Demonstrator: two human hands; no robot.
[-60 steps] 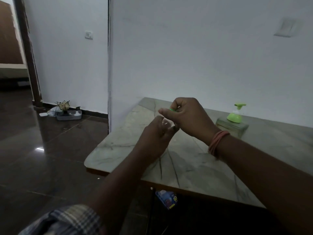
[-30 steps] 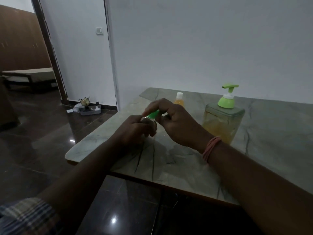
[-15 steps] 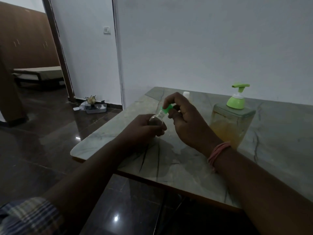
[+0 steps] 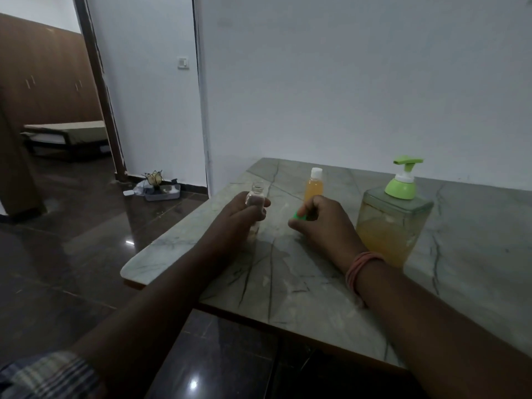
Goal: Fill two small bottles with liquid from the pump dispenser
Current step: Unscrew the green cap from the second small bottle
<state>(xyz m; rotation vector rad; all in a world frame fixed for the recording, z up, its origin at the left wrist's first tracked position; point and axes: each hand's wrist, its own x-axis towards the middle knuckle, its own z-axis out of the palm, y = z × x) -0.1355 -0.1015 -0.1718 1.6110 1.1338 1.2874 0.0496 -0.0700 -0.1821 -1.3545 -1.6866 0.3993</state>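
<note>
**One bottle full, one open and empty in my hand**

I am at a grey marble table (image 4: 331, 289) set against a white wall, with a dark polished floor and an open doorway off to my left.

The largest thing on the table is the pump dispenser (image 4: 394, 214), a clear square bottle with a green pump head, roughly half full of orange liquid. It stands just beyond my right wrist.

Behind my right hand stands a small bottle (image 4: 314, 185) with a white cap, already holding orange liquid. I judge that one finished.

My left hand (image 4: 244, 217) wraps its fingers around the second bottle (image 4: 255, 198), a small clear one held upright just above the table. Its mouth is open and it looks empty.

My right hand (image 4: 319, 223) rests nearby, apart from the left, its fingers curled and pinching a small green cap (image 4: 299, 216), which I take to be this bottle's.

So about half the task appears done. What is left: bring the open bottle under the pump spout, press out liquid, and put the green cap back on.
</note>
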